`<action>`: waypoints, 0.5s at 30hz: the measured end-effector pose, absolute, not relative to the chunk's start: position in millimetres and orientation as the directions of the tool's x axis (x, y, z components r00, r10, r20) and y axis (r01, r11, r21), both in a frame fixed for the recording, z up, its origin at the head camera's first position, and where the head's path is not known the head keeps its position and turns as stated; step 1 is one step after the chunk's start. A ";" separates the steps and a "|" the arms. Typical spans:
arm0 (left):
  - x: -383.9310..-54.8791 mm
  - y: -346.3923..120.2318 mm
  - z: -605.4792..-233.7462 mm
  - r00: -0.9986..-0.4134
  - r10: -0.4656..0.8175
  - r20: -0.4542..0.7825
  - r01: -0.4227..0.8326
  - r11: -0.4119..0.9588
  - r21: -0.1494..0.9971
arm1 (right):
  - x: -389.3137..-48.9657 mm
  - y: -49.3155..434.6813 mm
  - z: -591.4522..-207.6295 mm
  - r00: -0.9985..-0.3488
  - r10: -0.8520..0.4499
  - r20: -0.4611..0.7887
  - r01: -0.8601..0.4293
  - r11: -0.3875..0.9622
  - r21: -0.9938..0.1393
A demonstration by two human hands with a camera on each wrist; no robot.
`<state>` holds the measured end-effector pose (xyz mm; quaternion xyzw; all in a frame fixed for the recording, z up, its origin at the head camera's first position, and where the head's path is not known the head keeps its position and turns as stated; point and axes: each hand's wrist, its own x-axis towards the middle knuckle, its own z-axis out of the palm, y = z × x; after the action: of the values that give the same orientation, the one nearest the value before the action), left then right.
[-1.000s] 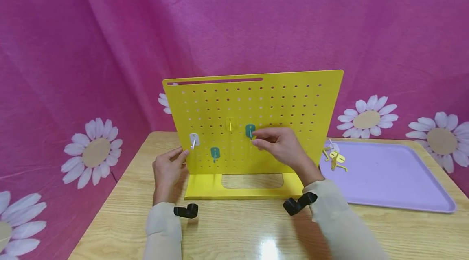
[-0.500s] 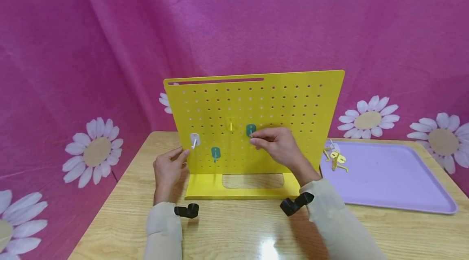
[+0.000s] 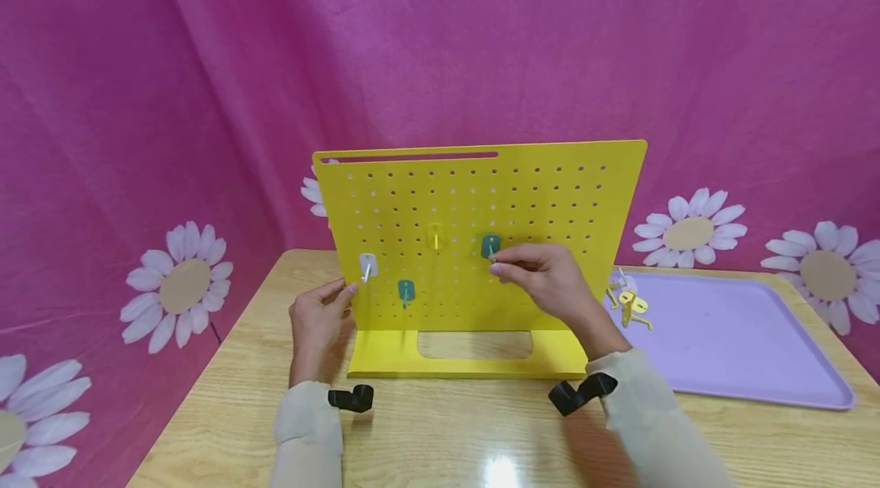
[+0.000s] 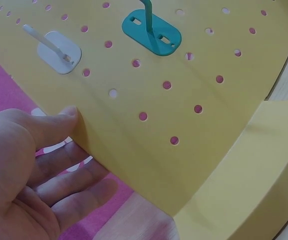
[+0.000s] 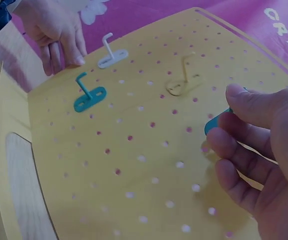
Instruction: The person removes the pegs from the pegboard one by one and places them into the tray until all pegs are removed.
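Observation:
A yellow pegboard (image 3: 550, 274) stands upright on its base. My right hand (image 3: 550, 282) pinches a teal hook (image 3: 490, 245) by its peg, at the board's front right of centre; in the right wrist view the fingers mostly hide this hook. Whether its plate sits in the holes I cannot tell. My left hand (image 4: 39, 165) holds the board's left edge, thumb on the front and fingers behind. Above that thumb a white hook (image 4: 59, 52) is on the board, with another teal hook (image 4: 151, 32) beside it. A yellow hook (image 3: 435, 237) is on the board near the middle.
On the right, a lilac tray (image 3: 729, 335) lies on the wooden table (image 3: 440, 427). Several loose yellow hooks (image 3: 632, 303) and a white hook (image 3: 627, 282) are at its left end. A pink flowered cloth (image 3: 481, 37) hangs behind the board.
My right hand has moved a little to the right along the board, carrying the teal hook with it. My left hand stays at the board's left edge.

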<state>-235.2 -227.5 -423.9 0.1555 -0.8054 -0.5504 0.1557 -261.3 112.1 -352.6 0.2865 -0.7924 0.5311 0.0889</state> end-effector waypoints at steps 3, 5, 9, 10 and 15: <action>-234.8 -227.7 -423.9 -0.905 -0.418 0.083 -0.075 0.347 0.935 | -257.9 124.2 -351.4 -0.828 -0.351 0.437 -0.539 0.287 -0.792; -235.1 -228.1 -424.0 -0.903 -0.419 0.092 -0.070 0.356 0.932 | -255.7 132.4 -350.9 -0.827 -0.344 0.444 -0.546 0.302 -0.782; -235.0 -228.2 -424.0 -0.904 -0.414 0.105 -0.058 0.362 0.930 | -250.8 149.0 -349.1 -0.809 -0.332 0.486 -0.583 0.339 -0.739; -234.8 -228.0 -424.0 -0.904 -0.414 0.102 -0.060 0.361 0.930 | -249.5 153.4 -348.8 -0.803 -0.328 0.499 -0.593 0.347 -0.727; -234.7 -227.9 -424.4 -0.908 -0.410 0.092 -0.066 0.354 0.933 | -243.5 177.2 -347.7 -0.781 -0.301 0.547 -0.624 0.382 -0.682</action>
<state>-234.7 -227.9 -424.4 0.1471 -0.8078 -0.5489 0.1566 -243.5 177.2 -347.7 0.2841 -0.8140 0.4777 0.1690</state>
